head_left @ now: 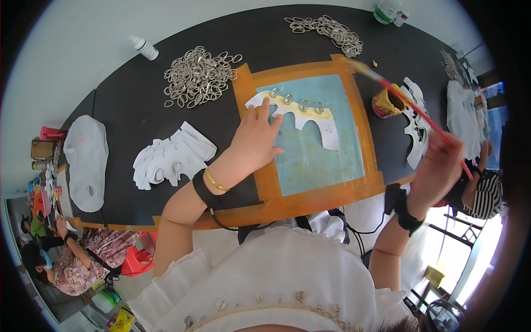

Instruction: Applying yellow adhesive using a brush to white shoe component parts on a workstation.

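Observation:
My left hand (255, 137) lies with its fingers spread on the left part of a white cut-out piece (326, 133), pressing it against a blue-green sheet (310, 171). A yellowish coating runs along the upper band of the piece, and several oval metal rings (303, 105) sit along its top edge. In my right hand (440, 166) is a red-handled brush (412, 104), its fingers closed around the handle. The pale bristles point up and left, over the taped border's upper right corner. Motion blurs the right hand and the brush a little.
Orange tape (365, 149) frames the sheet. A yellow-smeared pot (388, 103) stands right of it, beside black-and-white cut-outs (414, 124). White cut-outs (172, 157) are stacked at left, below a heap of metal rings (199, 74). More rings (332, 33) and a white bottle (145, 48) lie farther back.

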A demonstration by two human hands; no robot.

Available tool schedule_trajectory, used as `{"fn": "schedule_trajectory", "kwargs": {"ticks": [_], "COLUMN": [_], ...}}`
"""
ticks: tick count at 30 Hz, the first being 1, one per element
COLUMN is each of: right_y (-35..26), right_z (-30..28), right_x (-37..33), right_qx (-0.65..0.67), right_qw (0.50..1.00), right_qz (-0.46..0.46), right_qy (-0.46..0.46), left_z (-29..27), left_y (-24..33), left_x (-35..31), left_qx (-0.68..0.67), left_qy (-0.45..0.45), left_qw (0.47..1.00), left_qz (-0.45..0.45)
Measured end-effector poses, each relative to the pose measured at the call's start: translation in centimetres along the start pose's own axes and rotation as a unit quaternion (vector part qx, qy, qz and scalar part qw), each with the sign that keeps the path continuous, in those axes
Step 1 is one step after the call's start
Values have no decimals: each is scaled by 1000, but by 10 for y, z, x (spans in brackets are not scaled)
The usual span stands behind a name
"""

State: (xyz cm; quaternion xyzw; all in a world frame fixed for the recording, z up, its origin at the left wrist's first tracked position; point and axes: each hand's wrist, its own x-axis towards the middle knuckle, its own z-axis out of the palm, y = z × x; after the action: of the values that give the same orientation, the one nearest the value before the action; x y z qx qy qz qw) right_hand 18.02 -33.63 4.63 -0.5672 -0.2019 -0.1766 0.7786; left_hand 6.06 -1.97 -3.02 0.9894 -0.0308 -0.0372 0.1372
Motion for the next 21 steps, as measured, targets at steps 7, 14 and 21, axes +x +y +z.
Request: {"fn": "schedule_trajectory", "kwargs": {"ticks": [7,14,21], "right_y": [47,67,69], "right_z": [94,108,105], "right_x": [-36,-38,-37], "right_qx": [-156,-188,-201], "right_qw": [955,938,931], "right_qz": [72,97,106], "right_qy": [-241,-273,-284], "left_z": [13,14,12], "left_y": [-5,-5,-3], "left_x": [1,0,1], "left_qx": [54,70,77], "left_qy": [1,10,13], "left_qw": [998,997,997], "left_qz": [-20,-17,-21]}}
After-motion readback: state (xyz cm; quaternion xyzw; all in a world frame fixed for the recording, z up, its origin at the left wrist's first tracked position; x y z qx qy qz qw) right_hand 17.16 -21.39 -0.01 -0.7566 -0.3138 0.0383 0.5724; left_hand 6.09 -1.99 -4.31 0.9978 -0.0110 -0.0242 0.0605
